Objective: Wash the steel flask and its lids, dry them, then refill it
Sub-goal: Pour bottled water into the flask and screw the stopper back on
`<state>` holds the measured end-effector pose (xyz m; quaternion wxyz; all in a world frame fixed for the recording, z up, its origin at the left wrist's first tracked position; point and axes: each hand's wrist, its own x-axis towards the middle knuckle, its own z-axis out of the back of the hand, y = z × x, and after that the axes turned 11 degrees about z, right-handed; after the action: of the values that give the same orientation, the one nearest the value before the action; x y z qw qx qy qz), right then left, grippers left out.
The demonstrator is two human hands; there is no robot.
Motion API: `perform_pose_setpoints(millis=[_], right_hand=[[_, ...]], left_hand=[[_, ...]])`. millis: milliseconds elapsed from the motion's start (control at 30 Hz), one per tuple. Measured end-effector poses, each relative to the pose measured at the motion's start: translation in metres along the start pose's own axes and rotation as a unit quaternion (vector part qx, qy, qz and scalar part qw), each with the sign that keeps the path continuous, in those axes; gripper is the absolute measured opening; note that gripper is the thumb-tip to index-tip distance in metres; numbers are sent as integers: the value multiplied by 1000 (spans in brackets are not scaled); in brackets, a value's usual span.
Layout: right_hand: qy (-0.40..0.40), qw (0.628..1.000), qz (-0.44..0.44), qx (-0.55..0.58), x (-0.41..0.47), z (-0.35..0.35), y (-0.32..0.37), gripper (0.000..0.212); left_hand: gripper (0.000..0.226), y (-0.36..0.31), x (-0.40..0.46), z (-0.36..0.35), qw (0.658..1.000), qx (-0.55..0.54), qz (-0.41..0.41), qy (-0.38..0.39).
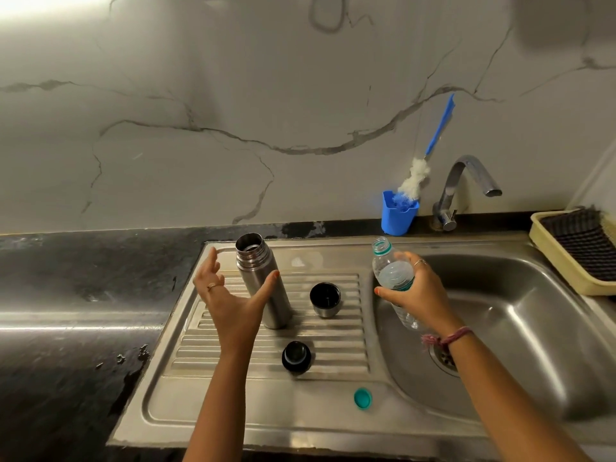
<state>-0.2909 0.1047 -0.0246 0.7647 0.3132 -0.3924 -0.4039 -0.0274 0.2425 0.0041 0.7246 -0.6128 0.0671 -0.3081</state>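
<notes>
The steel flask stands upright and uncapped on the ribbed drainboard. My left hand is spread open just left of it, thumb near the flask's side, fingers not closed on it. To the right stands the steel cup lid, mouth up with a dark inside. The black inner stopper sits nearer the front. My right hand grips a clear plastic water bottle, uncapped and tilted, over the sink's left rim. Its teal cap lies near the drainboard's front edge.
The sink basin with its drain lies right, under a chrome tap. A blue holder with a bottle brush stands by the wall. A cream tray with dark cloth sits far right. Black countertop spreads left.
</notes>
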Motion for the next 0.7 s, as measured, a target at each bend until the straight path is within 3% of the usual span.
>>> perform_pose_setpoints(millis=[233,400,467,533,600,700], right_hand=[[10,1000,1,10,-8,9,-7,76],[9,1000,2,20,-13,16,-10,72],[11,1000,4,24,-15,19,-13,72],[12,1000,5,24,-17,21,-16,72],[19,999,6,27,-19,23,-19,74],[29,999,7,24,-24,25,-24,75]], left_hand=[[82,-7,-46,-18,993,47,-84,74],[42,8,-79,-37,961,86,-117,235],[35,13,-90,-41,916,158,-125,347],[42,18,-100,-47,840,272,-109,457],[53,24,-109,-51,768,376,-112,507],[64,25,-119,-56,727,425,-104,530]])
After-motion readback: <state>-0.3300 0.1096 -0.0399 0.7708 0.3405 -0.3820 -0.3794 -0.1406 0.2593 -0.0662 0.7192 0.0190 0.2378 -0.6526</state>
